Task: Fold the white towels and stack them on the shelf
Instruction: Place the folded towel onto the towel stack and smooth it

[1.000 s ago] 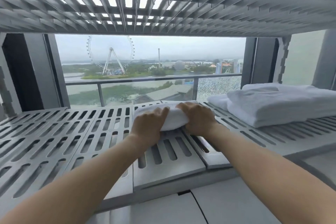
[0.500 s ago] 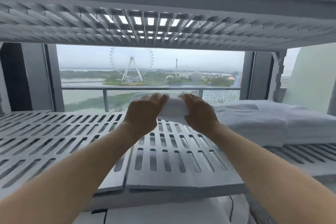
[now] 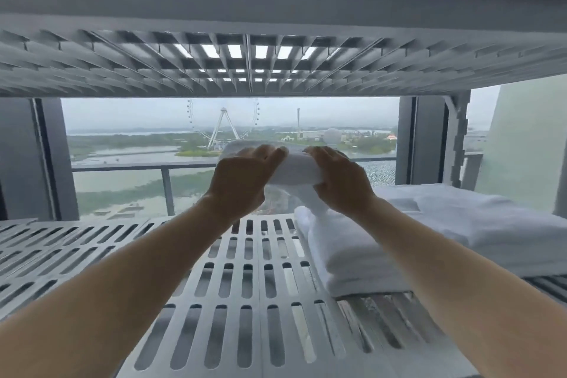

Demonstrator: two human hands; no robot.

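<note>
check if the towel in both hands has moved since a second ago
Yes: the towel has lifted up off the slotted shelf, rightward toward the stacked towels.

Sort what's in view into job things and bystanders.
Job: left hand, right hand, held folded towel, towel stack below it, bigger towel pile at right, slatted shelf.
Bystanders: upper shelf, balcony railing, Ferris wheel outside.

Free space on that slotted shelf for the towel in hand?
Bare: grey slotted shelf below the held folded white towel and leftward, plus the strip before the small white towel stack. Crowded: right end, that stack beside a larger white towel pile.
</note>
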